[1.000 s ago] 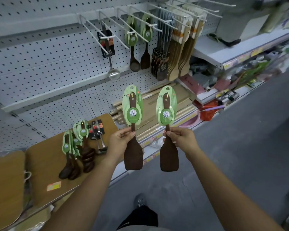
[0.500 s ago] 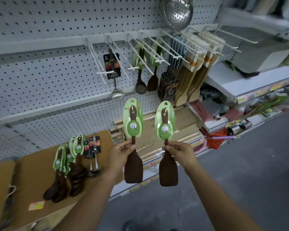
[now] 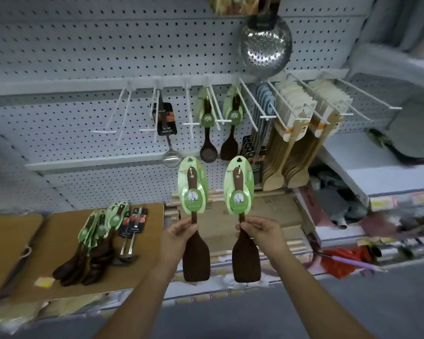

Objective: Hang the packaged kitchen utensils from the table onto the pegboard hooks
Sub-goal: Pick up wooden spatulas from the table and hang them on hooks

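Two packed spatulas held up under the pegboard hooks (image 3: 267,116).
The left hand (image 3: 179,237) pinches the left spatula (image 3: 193,258) by its handle, and the right hand (image 3: 262,233) pinches the right spatula (image 3: 246,263). More packed utensils (image 3: 96,241) lie toward the table's (image 3: 59,228) far right corner.

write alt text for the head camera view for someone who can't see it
Two hands hold up matching dark spatulas on green cards: the left hand grips the left spatula, the right hand the right spatula, before a white pegboard whose hooks carry similar utensils. More packaged utensils lie piled on a brown table at the left.
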`<state>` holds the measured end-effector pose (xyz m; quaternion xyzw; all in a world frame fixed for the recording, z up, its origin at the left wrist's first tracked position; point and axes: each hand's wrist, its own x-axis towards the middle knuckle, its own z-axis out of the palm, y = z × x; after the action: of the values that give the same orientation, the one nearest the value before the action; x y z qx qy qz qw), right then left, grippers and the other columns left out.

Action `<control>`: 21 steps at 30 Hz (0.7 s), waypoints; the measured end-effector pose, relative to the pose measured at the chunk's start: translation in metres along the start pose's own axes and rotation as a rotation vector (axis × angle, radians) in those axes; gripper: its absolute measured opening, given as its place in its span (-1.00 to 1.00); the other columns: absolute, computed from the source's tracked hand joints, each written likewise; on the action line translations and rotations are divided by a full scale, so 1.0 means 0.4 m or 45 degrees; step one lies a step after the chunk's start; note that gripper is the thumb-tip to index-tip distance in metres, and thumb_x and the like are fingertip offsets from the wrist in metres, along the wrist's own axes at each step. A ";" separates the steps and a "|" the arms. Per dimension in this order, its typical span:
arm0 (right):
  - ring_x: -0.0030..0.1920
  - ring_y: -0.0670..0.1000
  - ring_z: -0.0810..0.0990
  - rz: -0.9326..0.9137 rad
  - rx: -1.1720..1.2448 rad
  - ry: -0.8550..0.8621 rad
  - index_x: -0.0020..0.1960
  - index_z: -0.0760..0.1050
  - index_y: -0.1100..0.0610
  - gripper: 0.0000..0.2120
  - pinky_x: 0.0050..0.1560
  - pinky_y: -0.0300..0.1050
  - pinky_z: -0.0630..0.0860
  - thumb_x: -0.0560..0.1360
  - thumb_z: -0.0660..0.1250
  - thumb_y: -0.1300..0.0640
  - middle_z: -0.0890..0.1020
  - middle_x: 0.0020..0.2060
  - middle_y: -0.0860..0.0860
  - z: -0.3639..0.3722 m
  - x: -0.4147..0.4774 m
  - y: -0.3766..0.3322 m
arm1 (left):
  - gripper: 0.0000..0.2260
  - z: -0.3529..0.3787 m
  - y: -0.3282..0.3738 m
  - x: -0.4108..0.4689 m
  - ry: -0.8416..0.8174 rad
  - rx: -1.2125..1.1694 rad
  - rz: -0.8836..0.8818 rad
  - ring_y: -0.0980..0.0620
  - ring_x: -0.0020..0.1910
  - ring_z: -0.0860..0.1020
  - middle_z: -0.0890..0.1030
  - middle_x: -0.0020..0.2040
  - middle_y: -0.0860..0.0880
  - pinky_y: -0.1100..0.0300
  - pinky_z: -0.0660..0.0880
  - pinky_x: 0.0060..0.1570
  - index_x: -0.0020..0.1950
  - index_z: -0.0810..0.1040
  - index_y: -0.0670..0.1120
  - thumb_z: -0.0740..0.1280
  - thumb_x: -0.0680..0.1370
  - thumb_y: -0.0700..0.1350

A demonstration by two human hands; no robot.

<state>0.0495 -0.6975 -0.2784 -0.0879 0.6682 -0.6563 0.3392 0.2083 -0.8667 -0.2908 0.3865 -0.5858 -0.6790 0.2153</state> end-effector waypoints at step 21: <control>-0.15 0.12 0.73 -0.138 -0.013 -0.028 0.06 0.64 0.29 -0.83 0.01 -0.05 0.67 0.49 0.40 0.41 0.75 -0.16 0.16 -0.065 0.086 -0.093 | -0.77 0.096 0.005 0.046 0.047 -0.007 0.074 0.12 0.00 0.67 0.73 -0.05 0.05 0.25 0.53 0.05 0.03 0.67 0.08 0.49 0.46 -0.21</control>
<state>-0.0034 -0.7003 -0.2576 -0.1327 0.6621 -0.6692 0.3101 0.1669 -0.8564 -0.2934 0.3813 -0.5907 -0.6669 0.2468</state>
